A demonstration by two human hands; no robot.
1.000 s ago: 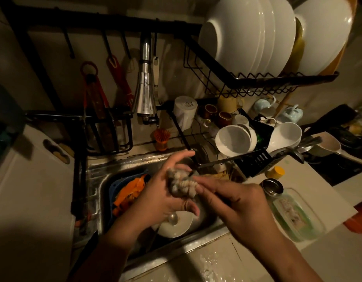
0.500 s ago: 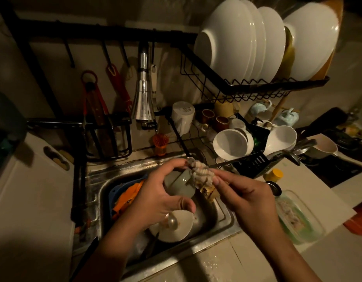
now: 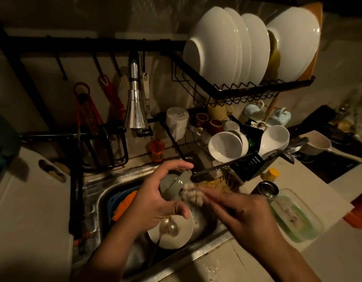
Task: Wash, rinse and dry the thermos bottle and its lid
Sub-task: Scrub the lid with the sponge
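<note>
Left fingers (image 3: 177,165) round lid (image 3: 173,185)

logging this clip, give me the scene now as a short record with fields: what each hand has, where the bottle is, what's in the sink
left hand: left hand grips the pale green lid over the sink
right hand: right hand pinches a scrubber against the lid
bottle: thermos bottle stands open on the counter, right of the sink
sink contents: white plate with spoons
tap: faucet, no visible water
</note>
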